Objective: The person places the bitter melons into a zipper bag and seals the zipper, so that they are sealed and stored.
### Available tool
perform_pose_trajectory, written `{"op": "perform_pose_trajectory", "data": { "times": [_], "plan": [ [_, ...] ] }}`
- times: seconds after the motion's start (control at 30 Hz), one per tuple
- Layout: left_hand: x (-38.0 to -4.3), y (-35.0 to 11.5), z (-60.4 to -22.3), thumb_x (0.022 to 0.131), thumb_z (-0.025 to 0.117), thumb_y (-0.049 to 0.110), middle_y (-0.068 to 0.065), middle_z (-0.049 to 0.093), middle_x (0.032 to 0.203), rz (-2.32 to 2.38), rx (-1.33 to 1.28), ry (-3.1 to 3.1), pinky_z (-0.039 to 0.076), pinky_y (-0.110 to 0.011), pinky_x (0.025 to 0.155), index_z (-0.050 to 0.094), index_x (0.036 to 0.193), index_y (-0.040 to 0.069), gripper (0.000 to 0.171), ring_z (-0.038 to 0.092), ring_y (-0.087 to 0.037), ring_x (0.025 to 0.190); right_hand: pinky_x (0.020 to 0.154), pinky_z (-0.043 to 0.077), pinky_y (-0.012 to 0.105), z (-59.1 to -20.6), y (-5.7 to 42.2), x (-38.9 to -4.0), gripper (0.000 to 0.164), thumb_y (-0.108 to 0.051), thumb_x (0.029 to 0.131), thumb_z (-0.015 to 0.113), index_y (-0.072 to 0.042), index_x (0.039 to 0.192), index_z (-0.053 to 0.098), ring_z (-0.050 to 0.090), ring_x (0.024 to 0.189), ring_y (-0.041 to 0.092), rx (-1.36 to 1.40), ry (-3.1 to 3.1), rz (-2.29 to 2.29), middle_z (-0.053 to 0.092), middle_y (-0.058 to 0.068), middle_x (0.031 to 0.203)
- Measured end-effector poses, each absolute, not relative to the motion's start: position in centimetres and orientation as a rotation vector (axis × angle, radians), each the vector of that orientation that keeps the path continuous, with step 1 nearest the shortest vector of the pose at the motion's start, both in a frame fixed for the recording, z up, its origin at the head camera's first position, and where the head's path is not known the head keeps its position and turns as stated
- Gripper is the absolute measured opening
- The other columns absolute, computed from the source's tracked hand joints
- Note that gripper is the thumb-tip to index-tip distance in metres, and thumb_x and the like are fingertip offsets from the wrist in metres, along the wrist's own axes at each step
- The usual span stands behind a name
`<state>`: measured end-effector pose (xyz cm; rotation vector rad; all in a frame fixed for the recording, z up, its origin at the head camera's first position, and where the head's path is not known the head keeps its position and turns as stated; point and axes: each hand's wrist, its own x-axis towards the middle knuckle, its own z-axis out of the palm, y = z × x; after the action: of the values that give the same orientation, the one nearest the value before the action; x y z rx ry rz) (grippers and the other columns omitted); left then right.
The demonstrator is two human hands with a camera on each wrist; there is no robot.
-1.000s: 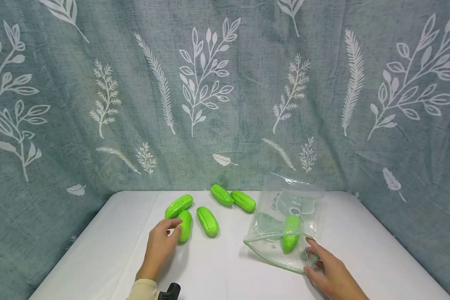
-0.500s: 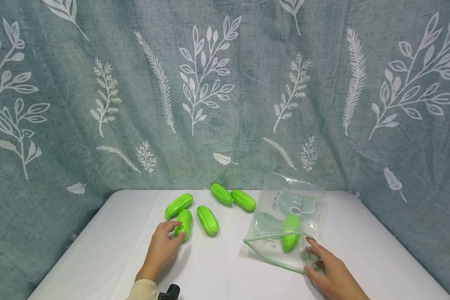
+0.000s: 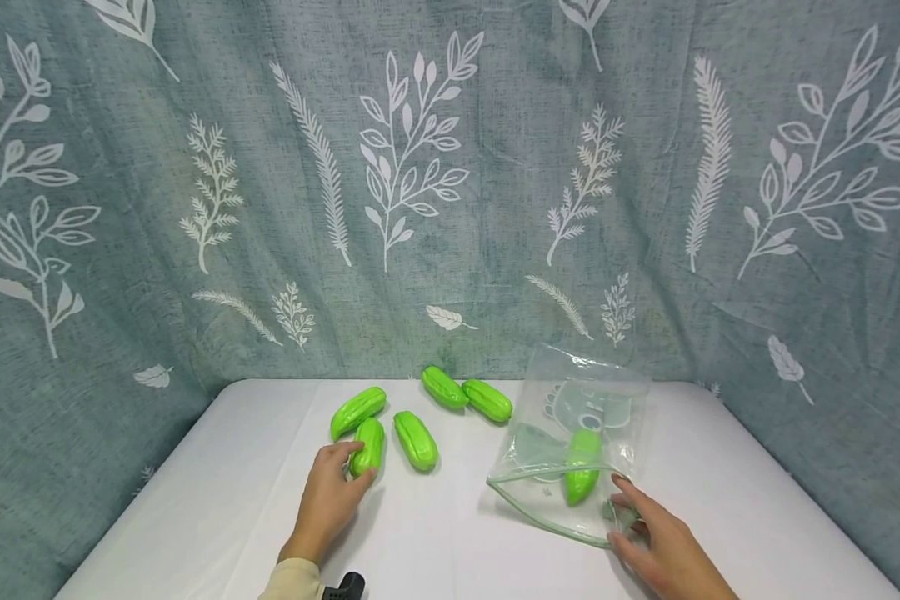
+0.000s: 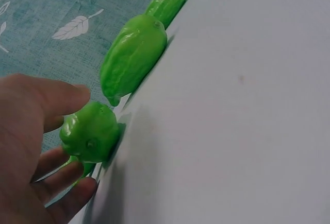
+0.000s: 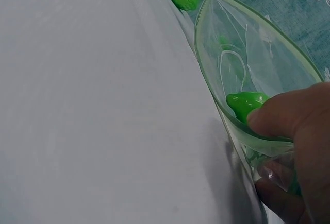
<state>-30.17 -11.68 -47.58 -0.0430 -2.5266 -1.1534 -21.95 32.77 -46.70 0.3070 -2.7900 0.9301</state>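
Observation:
In the head view my left hand (image 3: pixel 332 496) has its thumb and fingers round a bright green, ridged toy cucumber (image 3: pixel 370 442). The left wrist view shows that toy cucumber (image 4: pixel 93 134) end-on, low beside the table, thumb above it and fingers below. At the right, my right hand (image 3: pixel 656 537) grips the mouth edge of a clear zip bag (image 3: pixel 528 442) with green trim. The bag lies with its mouth open towards me, one toy cucumber (image 3: pixel 582 479) inside. In the right wrist view my thumb lies over the bag's rim (image 5: pixel 203 64), with fingers below.
Beside the left hand lie two more toy cucumbers, one behind (image 3: pixel 358 412) and one to the right (image 3: pixel 416 442). Another pair, a left one (image 3: pixel 444 388) and a right one (image 3: pixel 487 402), touch near the white table's (image 3: pixel 457 533) back edge. A patterned curtain (image 3: pixel 495 208) hangs behind.
My left hand has moved slightly right and its thumb has come round the near end of the toy cucumber, which has shifted a little. The right hand and bag have stayed put.

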Motion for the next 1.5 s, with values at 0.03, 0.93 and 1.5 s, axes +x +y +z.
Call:
{"op": "perform_pose_trajectory", "data": {
  "times": [0.03, 0.93, 1.5],
  "plan": [
    [-30.2, -11.6, -47.6, 0.085, 0.077, 0.017, -0.024, 0.054, 0.130, -1.149, -0.042, -2.527, 0.046, -0.056, 0.098, 0.064, 0.128, 0.002, 0.048, 0.055, -0.041, 0.120, 0.084, 0.056, 0.031, -46.7, 32.8, -21.9, 0.076, -0.024, 0.088, 0.078, -0.004, 0.151, 0.040, 0.061, 0.115, 0.029, 0.307, -2.790, 0.930, 0.064, 0.007, 0.128],
    [-31.1, -11.2, -47.9, 0.088, 0.075, 0.016, -0.023, 0.058, 0.127, -1.116, -0.052, -2.552, 0.045, -0.055, 0.098, 0.056, 0.140, 0.005, 0.057, 0.057, -0.038, 0.118, 0.086, 0.055, 0.033, -46.4, 33.0, -22.2, 0.077, -0.025, 0.089, 0.077, -0.005, 0.152, 0.039, 0.060, 0.119, 0.030, 0.268, -2.833, 0.967, 0.063, 0.008, 0.129],
    [-29.9, -10.7, -47.3, 0.092, 0.070, 0.019, -0.015, 0.057, 0.130, -1.426, 0.017, -2.415, 0.051, -0.048, 0.092, 0.056, 0.142, 0.012, 0.052, 0.060, -0.032, 0.114, 0.085, 0.055, 0.033, -46.7, 32.8, -22.2, 0.078, -0.028, 0.088, 0.078, -0.006, 0.152, 0.039, 0.060, 0.117, 0.029, 0.263, -2.843, 0.952, 0.064, 0.008, 0.129]
  ]
}}
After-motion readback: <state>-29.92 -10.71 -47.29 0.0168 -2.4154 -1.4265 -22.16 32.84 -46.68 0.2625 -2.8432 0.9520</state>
